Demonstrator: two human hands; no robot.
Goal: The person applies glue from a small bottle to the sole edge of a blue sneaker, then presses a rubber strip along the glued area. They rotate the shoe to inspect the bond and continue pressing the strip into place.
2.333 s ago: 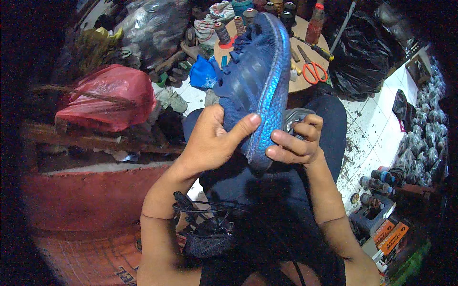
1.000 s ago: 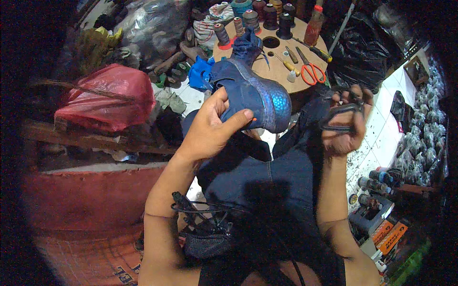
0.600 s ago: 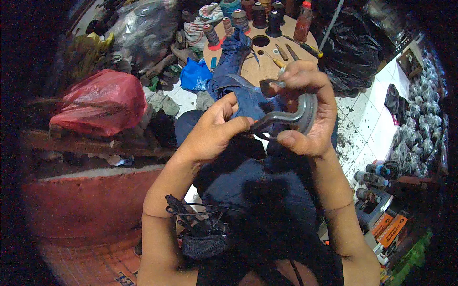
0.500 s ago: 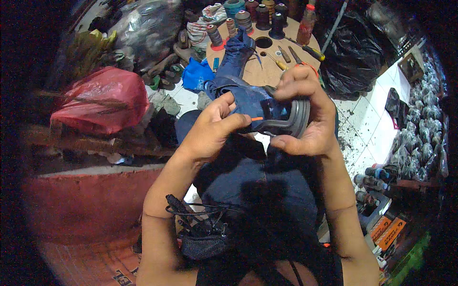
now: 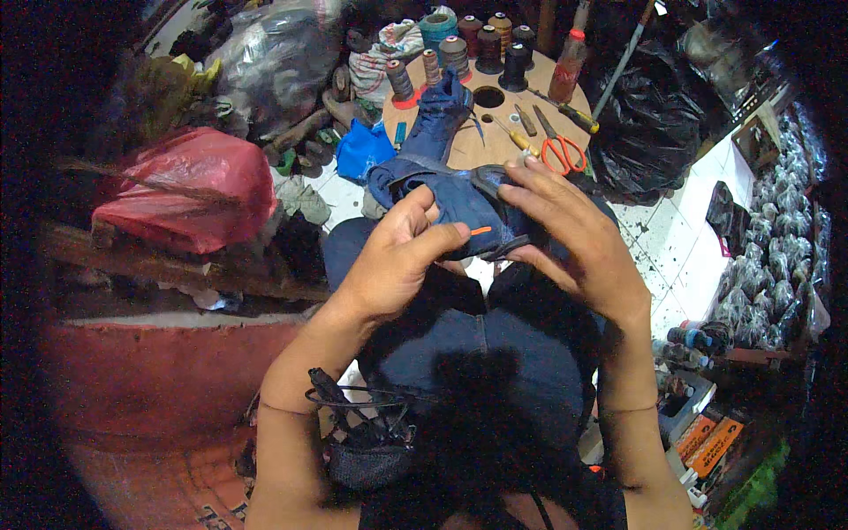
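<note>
A dark blue shoe (image 5: pixel 464 208) with a small orange strip lies sideways between my hands above my lap. My left hand (image 5: pixel 397 256) is closed on its near-left part, thumb on the fabric. My right hand (image 5: pixel 587 247) curves over its right end, fingers pressed on a dark grey curved piece (image 5: pixel 490 181) that is mostly hidden underneath them. Behind the shoe, a second blue laced shoe, or part of one (image 5: pixel 442 106), rests on the round wooden table (image 5: pixel 477 132). Orange-handled scissors (image 5: pixel 561 155), an awl (image 5: pixel 517 137) and a yellow-black screwdriver (image 5: pixel 574 119) lie near my right fingers.
Thread spools (image 5: pixel 455 57) and a red-capped bottle (image 5: pixel 564 75) stand on the table. A red plastic bag (image 5: pixel 185 190) sits on a wooden ledge at left. Black bags (image 5: pixel 649 132) and many bagged items (image 5: pixel 768 247) are at right. A cable-filled pouch (image 5: pixel 367 446) hangs at my waist.
The shoe has turned from upright to sideways. My right hand swung away with the grey curved piece, then came back onto the shoe, and its fingers now lie over that piece.
</note>
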